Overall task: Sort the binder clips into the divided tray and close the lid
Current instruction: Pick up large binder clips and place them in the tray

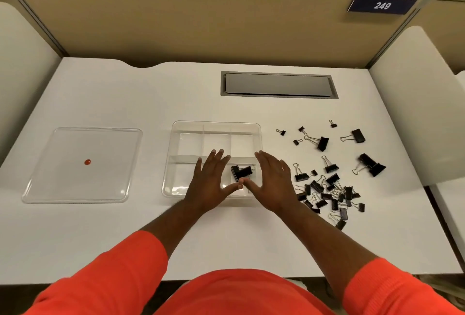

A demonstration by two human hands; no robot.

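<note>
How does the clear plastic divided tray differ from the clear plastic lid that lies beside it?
The clear plastic divided tray has raised walls and inner partitions; the clear plastic lid is flat and undivided. The lid carries a small red knob at its centre; the tray has none. The tray holds one large black binder clip and both open hands hover over it; the lid lies untouched to its left. Both are transparent, roughly square with rounded corners, and rest on the white desk.

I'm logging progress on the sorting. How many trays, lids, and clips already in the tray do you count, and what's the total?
divided tray: 1
lid: 1
binder clip in the tray: 1
Total: 3
The loose clips on the table overlap in a heap, so I can't count them reliably.
</note>
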